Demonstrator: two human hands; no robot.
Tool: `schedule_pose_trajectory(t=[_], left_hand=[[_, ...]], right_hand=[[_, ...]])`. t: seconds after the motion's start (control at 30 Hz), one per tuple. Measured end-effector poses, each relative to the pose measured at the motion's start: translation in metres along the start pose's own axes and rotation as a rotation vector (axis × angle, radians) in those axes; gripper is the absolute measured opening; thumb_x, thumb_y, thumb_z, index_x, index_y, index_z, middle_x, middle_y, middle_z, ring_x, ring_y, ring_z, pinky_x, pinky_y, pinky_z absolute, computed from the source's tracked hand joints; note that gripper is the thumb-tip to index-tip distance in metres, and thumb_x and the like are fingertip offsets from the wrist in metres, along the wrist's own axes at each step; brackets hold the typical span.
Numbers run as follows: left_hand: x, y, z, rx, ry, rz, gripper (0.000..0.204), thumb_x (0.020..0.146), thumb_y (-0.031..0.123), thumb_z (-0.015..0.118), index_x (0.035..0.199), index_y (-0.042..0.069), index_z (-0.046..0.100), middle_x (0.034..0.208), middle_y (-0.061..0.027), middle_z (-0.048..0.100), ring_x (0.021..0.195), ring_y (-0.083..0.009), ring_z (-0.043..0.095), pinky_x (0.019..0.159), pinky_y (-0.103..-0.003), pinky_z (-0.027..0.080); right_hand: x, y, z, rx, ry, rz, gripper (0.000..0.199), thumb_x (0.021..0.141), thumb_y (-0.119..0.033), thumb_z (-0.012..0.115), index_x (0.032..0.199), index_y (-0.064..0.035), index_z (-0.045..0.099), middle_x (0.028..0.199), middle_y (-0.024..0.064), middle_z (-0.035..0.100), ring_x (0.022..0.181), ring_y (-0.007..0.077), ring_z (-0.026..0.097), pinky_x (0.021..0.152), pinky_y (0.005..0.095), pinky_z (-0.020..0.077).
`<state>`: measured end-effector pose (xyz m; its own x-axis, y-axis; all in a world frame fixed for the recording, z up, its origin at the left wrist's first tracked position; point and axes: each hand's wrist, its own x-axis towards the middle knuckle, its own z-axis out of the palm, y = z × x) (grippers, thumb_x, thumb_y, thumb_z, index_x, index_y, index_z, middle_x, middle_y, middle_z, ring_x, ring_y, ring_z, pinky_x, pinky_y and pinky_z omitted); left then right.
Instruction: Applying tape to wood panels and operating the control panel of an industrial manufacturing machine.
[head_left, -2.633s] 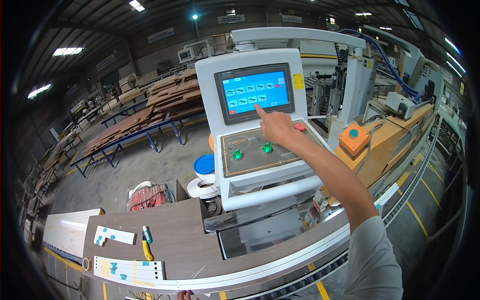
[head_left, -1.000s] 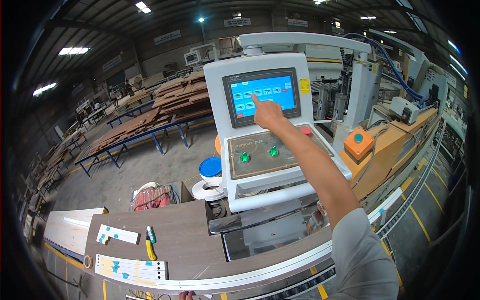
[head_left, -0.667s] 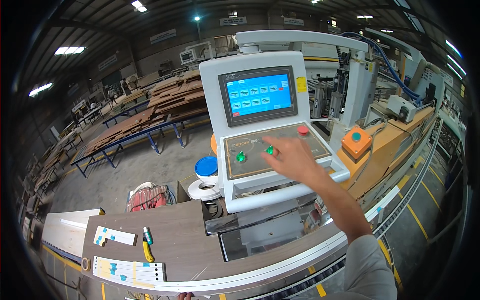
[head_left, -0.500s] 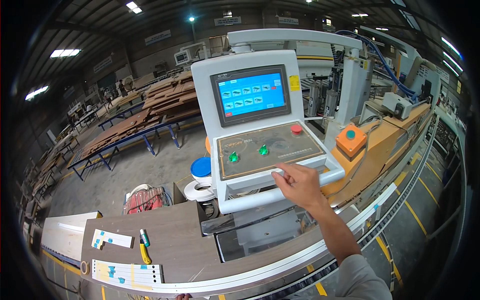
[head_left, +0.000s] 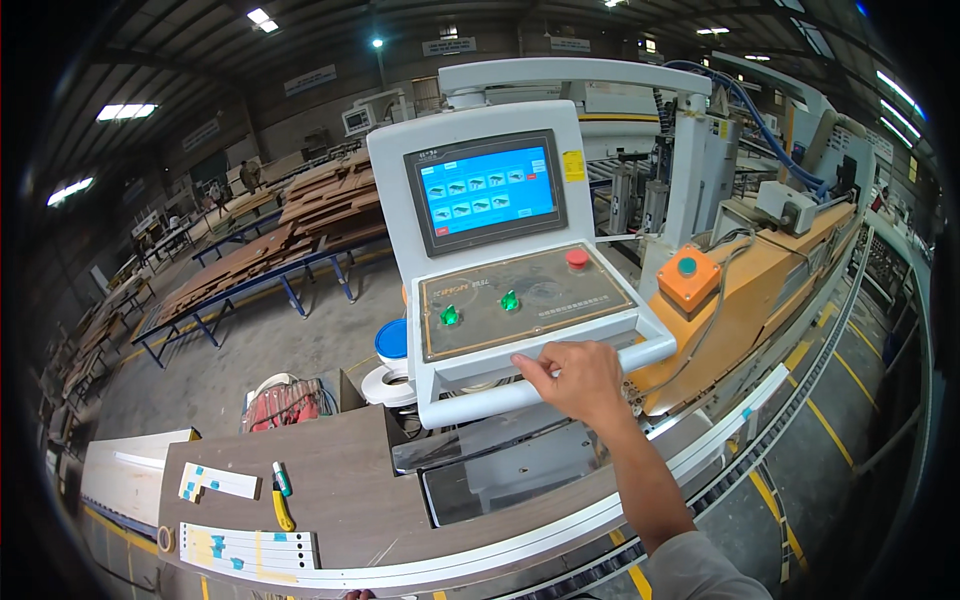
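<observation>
Head view: the console's touchscreen (head_left: 480,195) is lit and displays two rows of icons; no finger is on it. Screen entry is judged finished or paused; what is left to do cannot be determined from this view. The two green knobs (head_left: 449,316) and the red button (head_left: 577,259) on the sloped panel below are untouched. The right hand (head_left: 580,382) is at the white handle bar (head_left: 480,402) along the console's front, fingers partly curled over it, thumb extended leftward; whether they grip or only rest cannot be told. The left hand (head_left: 358,595) shows only fingertips, beside the white strip (head_left: 450,562); its opening and hold cannot be determined.
</observation>
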<state>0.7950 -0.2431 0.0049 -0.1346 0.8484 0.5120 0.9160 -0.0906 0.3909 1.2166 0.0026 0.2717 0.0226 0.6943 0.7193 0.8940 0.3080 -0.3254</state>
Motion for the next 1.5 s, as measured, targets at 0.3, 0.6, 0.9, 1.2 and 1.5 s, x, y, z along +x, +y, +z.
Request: schedule_pose_trajectory(t=[0.3,0.6,0.9,1.2,1.5], left_hand=[[-0.004,-0.001,0.001,-0.004,-0.004,-0.078,0.033,0.089,0.024,0.059,0.117,0.005,0.060,0.123,-0.0220,0.052,0.113,-0.0422,0.051,0.092,-0.050,0.044],[-0.004,-0.003,0.002,-0.011,0.000,-0.067,0.035,0.087,0.022,0.061,0.118,0.007,0.059,0.124,-0.0212,0.052,0.114,-0.0420,0.050,0.092,-0.049,0.045],[-0.004,-0.004,0.004,0.008,0.006,-0.069,0.035,0.087,0.026,0.060,0.118,0.009,0.059,0.125,-0.0191,0.052,0.115,-0.0410,0.050,0.091,-0.049,0.046],[-0.009,-0.005,0.001,-0.019,-0.004,-0.076,0.035,0.088,0.026,0.060,0.118,0.008,0.059,0.126,-0.0201,0.051,0.114,-0.0424,0.050,0.091,-0.050,0.045],[-0.007,-0.004,0.004,-0.022,0.032,-0.068,0.032,0.088,0.024,0.059,0.115,0.007,0.060,0.125,-0.0213,0.052,0.112,-0.0425,0.051,0.092,-0.049,0.045]], right_hand=[[0.002,-0.006,0.001,0.009,0.015,0.026,0.042,0.082,-0.041,0.069,0.057,-0.0076,0.065,0.051,0.0087,0.059,0.047,0.0293,0.059,0.046,0.0384,0.0450],[0.000,-0.006,0.000,-0.008,0.012,0.052,0.043,0.081,-0.043,0.068,0.057,-0.0084,0.065,0.052,0.0099,0.059,0.049,0.0302,0.060,0.048,0.0401,0.0461],[0.002,-0.005,-0.001,-0.012,0.012,0.033,0.040,0.083,-0.040,0.069,0.060,-0.0076,0.066,0.053,0.0089,0.060,0.050,0.0293,0.060,0.048,0.0384,0.0456],[-0.002,-0.005,-0.001,-0.017,0.006,0.046,0.041,0.083,-0.042,0.068,0.060,-0.0082,0.066,0.053,0.0083,0.060,0.050,0.0295,0.061,0.048,0.0383,0.0464],[-0.001,-0.002,0.001,-0.006,-0.014,0.061,0.043,0.083,-0.045,0.067,0.059,-0.0091,0.066,0.055,0.0085,0.062,0.052,0.0297,0.062,0.050,0.0394,0.0475]])
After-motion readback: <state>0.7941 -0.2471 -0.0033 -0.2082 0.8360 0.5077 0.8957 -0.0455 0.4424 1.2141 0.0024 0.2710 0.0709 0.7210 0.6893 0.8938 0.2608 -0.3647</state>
